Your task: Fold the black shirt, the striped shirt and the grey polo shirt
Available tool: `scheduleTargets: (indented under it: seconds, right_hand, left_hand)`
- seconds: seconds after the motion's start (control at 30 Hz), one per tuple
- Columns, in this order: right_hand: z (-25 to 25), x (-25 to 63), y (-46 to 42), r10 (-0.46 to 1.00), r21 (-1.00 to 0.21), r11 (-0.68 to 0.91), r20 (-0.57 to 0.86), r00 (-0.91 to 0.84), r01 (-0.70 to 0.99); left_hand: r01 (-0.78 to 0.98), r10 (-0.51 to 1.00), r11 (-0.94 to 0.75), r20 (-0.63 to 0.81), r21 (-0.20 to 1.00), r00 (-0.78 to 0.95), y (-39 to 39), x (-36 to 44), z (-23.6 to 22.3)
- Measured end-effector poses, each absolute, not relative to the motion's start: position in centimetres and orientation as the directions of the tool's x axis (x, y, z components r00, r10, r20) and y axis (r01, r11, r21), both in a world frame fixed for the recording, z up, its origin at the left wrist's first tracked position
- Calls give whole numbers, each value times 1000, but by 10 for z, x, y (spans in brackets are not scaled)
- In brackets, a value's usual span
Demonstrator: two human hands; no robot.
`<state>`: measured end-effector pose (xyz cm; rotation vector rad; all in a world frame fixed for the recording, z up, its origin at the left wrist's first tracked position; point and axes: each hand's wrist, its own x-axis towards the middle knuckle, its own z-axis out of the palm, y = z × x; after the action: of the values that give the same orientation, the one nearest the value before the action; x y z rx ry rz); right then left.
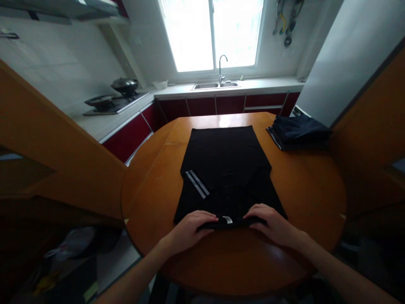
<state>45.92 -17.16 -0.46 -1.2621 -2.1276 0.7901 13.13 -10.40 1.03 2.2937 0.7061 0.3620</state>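
Observation:
A black shirt (228, 156) lies flat on the round wooden table (152, 190), its neck end toward me. One sleeve is folded inward on the left, showing two pale stripes (198, 184). A small white label (227, 219) shows at the middle of the neck edge. My left hand (191, 228) grips that edge left of the label, fingers on top and thumb beneath. On the label's other side, my right hand (272, 221) holds the same edge in a similar grip.
Folded dark clothes (299, 131) are stacked at the table's far right. Beyond the table runs a counter with a sink (205, 85) and faucet (220, 69). A stove (118, 103) with a pan and a lidded pot is at left. Wooden panels flank the table.

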Motion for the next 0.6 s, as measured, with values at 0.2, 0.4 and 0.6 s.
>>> scheduleTargets:
  seconds: [0.2,0.4,0.6]
  right_hand:
    - [-9,447,-166,981,-754,193,137,-137,629]
    - [-28,440,-159,958,-664,165,282,41,729]
    - [-28,438,-156,928,-459,168,372,17,873]
  left_hand:
    - [553,812,-337,-62,762,581,-96,147,14]
    - [615,890,-328,16,717,456,-90,159,2]
    - [729,896,-432,161,532,414,-95,157,-9]
